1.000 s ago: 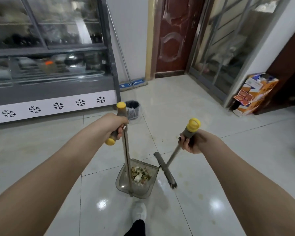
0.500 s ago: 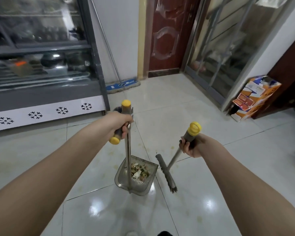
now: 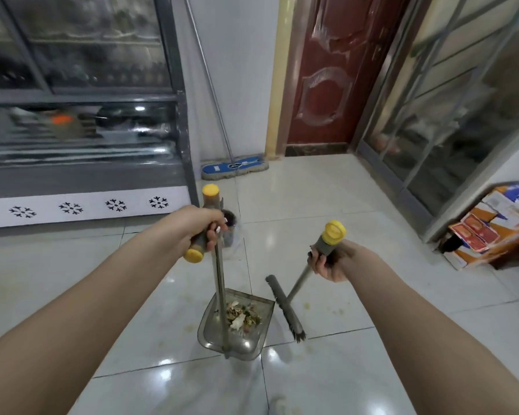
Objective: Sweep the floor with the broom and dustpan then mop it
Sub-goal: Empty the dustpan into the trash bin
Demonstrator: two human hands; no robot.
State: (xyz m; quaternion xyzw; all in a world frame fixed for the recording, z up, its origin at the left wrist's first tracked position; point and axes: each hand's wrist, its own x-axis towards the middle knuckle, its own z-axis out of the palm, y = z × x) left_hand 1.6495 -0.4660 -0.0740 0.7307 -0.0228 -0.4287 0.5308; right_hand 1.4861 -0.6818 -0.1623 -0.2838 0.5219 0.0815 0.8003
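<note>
Grey long-handled broom slants just right of the clear plastic dustpan holding mixed scraps — right hand curls round its yellow-capped grip, left hand clasps the dustpan's handle.

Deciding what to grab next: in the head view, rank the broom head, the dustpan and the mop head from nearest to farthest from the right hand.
1. Broom head: just below and left of the right hand, at the low end of the broom it grips.
2. Dustpan: left of the broom head, down low.
3. Mop head: farthest, well ahead and to the left.
</note>
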